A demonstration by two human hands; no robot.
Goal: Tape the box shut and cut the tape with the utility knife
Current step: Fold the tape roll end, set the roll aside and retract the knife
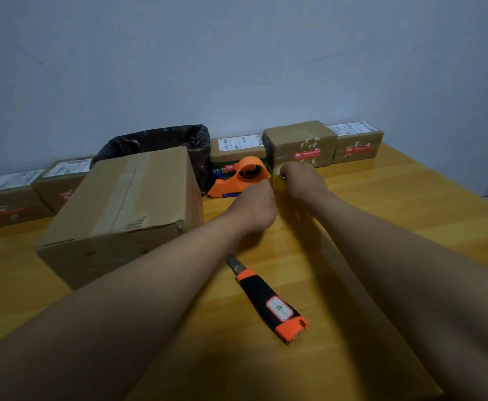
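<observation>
A large brown cardboard box [127, 204] stands on the left of the wooden table [410, 204], its top flaps down. A roll of clear yellowish tape [278, 180] is held above the table between both hands. My right hand [303, 180] grips the roll from the right. My left hand [255, 206] pinches at its left side, fingers closed on the tape. An orange and black utility knife [268, 299] lies on the table between my forearms, blade end pointing away. An orange tape dispenser [238, 178] sits just behind my left hand.
Several small taped parcels [299, 146] line the wall at the back. A bin with a black bag [161, 140] stands behind the large box. A flat sheet of cardboard [309, 357] lies under the knife and my right forearm.
</observation>
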